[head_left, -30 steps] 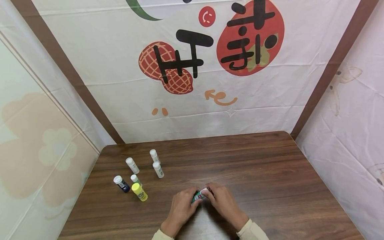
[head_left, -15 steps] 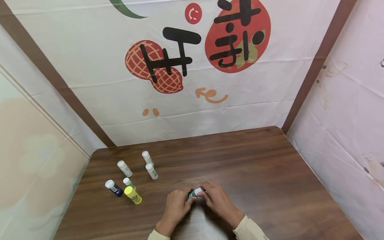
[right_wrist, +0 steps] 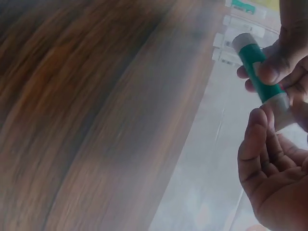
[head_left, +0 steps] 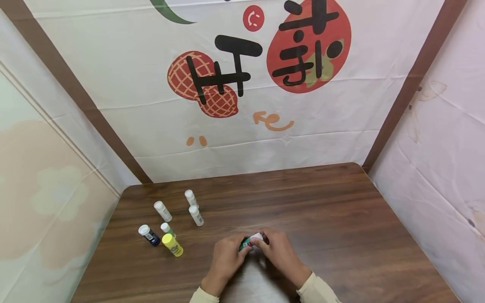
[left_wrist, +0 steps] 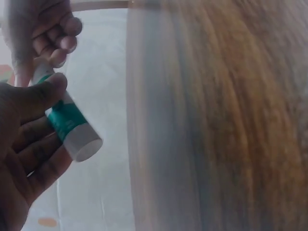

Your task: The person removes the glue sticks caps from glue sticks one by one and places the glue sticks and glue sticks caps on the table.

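Observation:
Both hands meet over the near middle of the table around one green and white glue stick point(head_left: 246, 243). The left hand point(head_left: 226, 256) grips its green body point(left_wrist: 67, 118) between thumb and fingers, leaving the white bottom end exposed in the left wrist view. The right hand point(head_left: 282, 256) pinches the white cap point(head_left: 257, 236) at the other end, with its thumb across the near side. In the right wrist view, the right fingertips point(right_wrist: 260, 118) lie at the cap, which is still on the stick and partly hidden by them.
Several other glue sticks stand at the table's left: a yellow one point(head_left: 172, 245), a dark blue one point(head_left: 149, 235), a green and white one point(head_left: 167, 229), and white ones point(head_left: 196, 216) farther back. Printed cloth walls point(head_left: 235, 155) enclose the wooden table point(head_left: 322, 202).
The head view sways left and then partly back. The right fingers and thumb have shifted on the cap, and the stick has turned slightly. The standing glue sticks keep their places.

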Demonstrator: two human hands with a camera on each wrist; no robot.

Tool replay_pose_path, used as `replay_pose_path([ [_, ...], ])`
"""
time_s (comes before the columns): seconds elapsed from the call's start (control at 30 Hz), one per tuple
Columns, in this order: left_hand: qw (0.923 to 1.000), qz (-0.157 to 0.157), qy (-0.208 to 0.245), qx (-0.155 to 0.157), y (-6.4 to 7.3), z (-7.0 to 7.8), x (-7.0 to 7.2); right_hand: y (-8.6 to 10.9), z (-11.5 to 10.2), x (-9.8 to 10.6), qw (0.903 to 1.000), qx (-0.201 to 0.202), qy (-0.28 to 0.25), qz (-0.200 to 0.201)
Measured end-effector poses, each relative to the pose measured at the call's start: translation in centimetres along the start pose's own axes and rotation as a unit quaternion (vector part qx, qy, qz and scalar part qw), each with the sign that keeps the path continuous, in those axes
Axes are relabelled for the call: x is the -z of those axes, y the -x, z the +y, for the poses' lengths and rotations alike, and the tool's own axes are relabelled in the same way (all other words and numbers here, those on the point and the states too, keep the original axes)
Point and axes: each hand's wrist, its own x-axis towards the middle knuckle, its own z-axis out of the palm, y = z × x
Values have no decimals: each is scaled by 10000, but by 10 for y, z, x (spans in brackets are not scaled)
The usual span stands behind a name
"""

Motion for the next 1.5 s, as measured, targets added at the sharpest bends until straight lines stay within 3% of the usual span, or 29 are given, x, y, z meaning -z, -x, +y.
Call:
replay_pose_path([
  [0.07,9998,134,-89,-100,-1,0,-2,-1,-1,2,10000,-34,-3,10],
  [0.17,9997,161,-51,-148,-3,-1,-3,-1,0,3,9995,318,32,33],
  [0.37,9989,-305,267,-224,-8,-10,-1,-3,9,5,9918,1261,-48,200],
  [0.47,9975,-474,530,-27,-9,-16,-1,-7,14,7,9883,1469,6,420],
  [0.6,9937,-332,985,429,-11,-22,-2,-13,20,12,9899,1209,325,663],
  [0.73,9833,-86,1565,930,-18,-27,-5,-21,28,15,9931,754,662,607],
  [1.0,9428,146,2652,2015,-45,-34,-11,-42,46,15,9882,441,1248,775],
  [1.33,9375,55,2550,2366,-70,-56,-19,-58,68,14,9885,-178,1436,444],
  [1.5,9299,-29,2603,2599,-78,-62,-22,-61,80,14,9855,-286,1663,190],
])
